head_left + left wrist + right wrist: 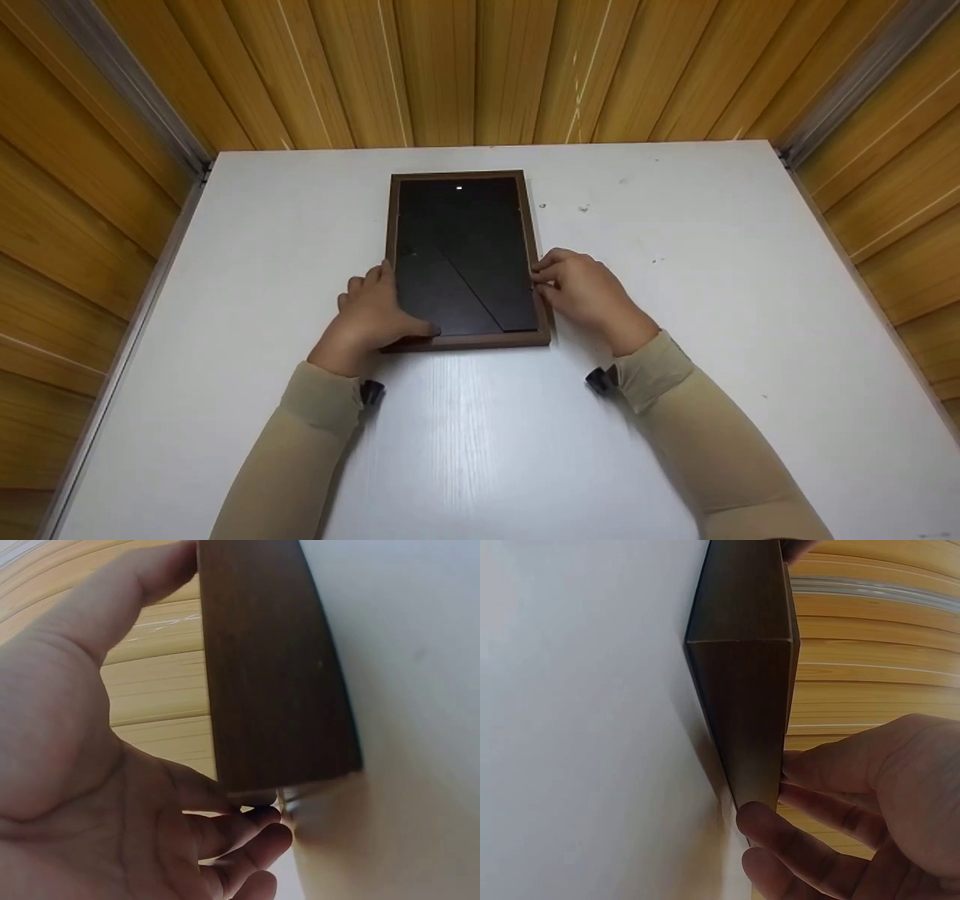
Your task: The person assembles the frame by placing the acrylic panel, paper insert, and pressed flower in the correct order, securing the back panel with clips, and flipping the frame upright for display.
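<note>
A dark brown wooden picture frame (531,225) lies with its back up on the white table, its black backing board (465,232) showing a diagonal seam. My left hand (366,315) holds the lower left corner, thumb over the near edge onto the backing and fingers along the left side. At the right side, my right hand (585,291) has its thumb and fingertips gathered on the frame's rim. From the right wrist, two fingers (776,829) touch the frame's outer side while the thumb (817,769) meets its upper edge. The wood's side face fills the left wrist view's middle.
The white table (660,217) carries a few small marks to the right of the frame. Yellow wood-plank walls (450,67) stand behind and at both sides, with grey metal posts (127,82) in the corners. Small black devices (598,381) sit at both sleeve cuffs.
</note>
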